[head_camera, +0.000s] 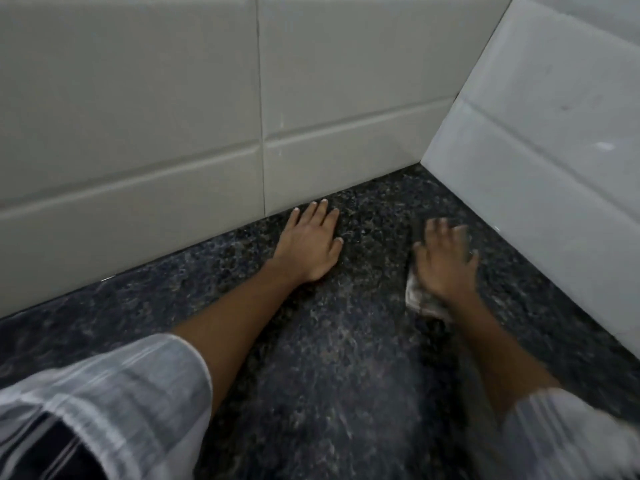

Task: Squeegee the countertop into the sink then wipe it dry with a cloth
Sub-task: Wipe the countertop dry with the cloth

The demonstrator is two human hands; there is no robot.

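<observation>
The dark speckled granite countertop [346, 358] fills the lower part of the head view and runs into a corner of tiled walls. My left hand [310, 242] lies flat on the stone near the back wall, fingers spread, holding nothing. My right hand [445, 261] presses down on a pale cloth [420, 299] lying flat on the countertop near the right wall; the hand is blurred by motion. Most of the cloth is hidden under the palm, with only its near edge showing. No squeegee or sink is in view.
A grey tiled back wall [173, 116] rises behind the counter, and a white tiled side wall [554, 168] closes it on the right; they meet in a corner just past my hands. Striped sleeves cover both forearms at the bottom.
</observation>
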